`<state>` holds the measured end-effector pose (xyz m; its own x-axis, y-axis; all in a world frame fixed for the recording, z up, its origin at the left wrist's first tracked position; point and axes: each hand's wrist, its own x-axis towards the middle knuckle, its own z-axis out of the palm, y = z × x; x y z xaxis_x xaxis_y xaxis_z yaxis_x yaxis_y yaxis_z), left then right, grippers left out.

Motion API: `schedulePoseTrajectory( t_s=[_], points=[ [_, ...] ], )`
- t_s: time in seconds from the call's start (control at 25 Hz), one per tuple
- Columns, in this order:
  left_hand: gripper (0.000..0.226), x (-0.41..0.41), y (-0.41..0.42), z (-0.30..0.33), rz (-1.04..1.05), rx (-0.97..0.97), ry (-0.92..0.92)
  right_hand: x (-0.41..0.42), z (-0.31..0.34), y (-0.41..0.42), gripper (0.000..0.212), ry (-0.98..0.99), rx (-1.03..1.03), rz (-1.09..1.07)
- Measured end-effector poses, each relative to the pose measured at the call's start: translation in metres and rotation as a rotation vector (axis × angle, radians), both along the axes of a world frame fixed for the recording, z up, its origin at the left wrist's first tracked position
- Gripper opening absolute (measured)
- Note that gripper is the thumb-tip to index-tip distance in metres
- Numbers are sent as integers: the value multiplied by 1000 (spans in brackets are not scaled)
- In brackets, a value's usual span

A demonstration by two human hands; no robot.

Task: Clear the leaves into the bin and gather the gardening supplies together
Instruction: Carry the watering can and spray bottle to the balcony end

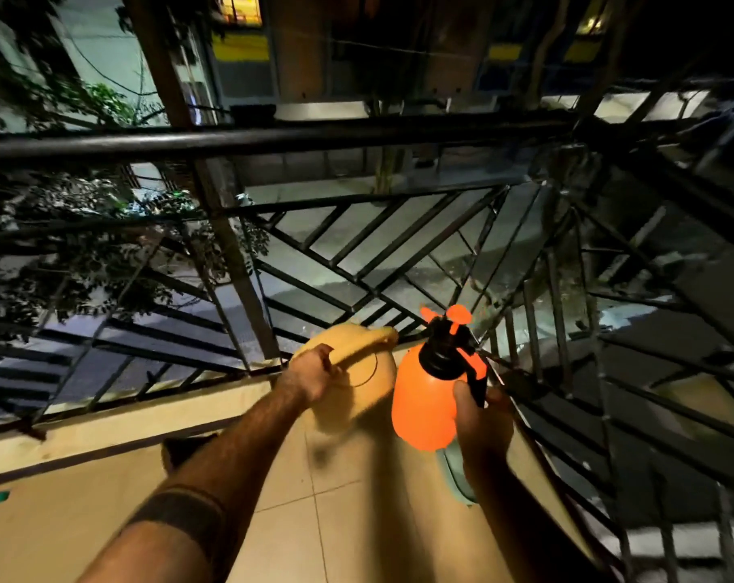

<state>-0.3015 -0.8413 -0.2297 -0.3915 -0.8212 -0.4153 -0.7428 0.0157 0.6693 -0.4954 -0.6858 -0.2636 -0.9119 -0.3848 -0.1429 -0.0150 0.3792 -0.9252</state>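
Orange spray bottle (424, 397) hangs from the right hand (481, 418), fingers wrapped around its handle; at nine o'clock, the left hand (315, 372) grips a yellow watering can (357, 372), seemingly gathering supplies.

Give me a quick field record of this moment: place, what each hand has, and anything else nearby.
place: tiled balcony floor beside a black metal railing, at night
left hand: grips the handle of a yellow watering can
right hand: holds an orange spray bottle by its black pump head
relative position: can and bottle side by side, bottle to the right
under right hand: a pale green object, partly hidden, cannot identify
leaves, bin: not in view
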Motion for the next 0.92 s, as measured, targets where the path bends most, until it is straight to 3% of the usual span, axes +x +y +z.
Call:
schedulePoseTrajectory(
  t_s=[0.36, 0.52, 0.6, 0.72, 0.92],
  points=[
    [20, -36, -20, -218, -86, -154, -51, -56, -221, -27, 42, 115, 17, 37],
    [7, -50, -44, -315, -162, -198, -64, -90, -319, -37, 36, 199, -2, 31],
    [16, -62, -59, -363, -174, -209, -27, -108, -370, -39, 40, 234, 9, 8],
    [23, -84, -80, -415, -247, -248, -16, -130, -439, -34, 49, 292, -11, -4],
    [19, -121, -107, -485, -358, -280, -33, -139, -528, -32, 43, 248, -82, 40]
  ],
)
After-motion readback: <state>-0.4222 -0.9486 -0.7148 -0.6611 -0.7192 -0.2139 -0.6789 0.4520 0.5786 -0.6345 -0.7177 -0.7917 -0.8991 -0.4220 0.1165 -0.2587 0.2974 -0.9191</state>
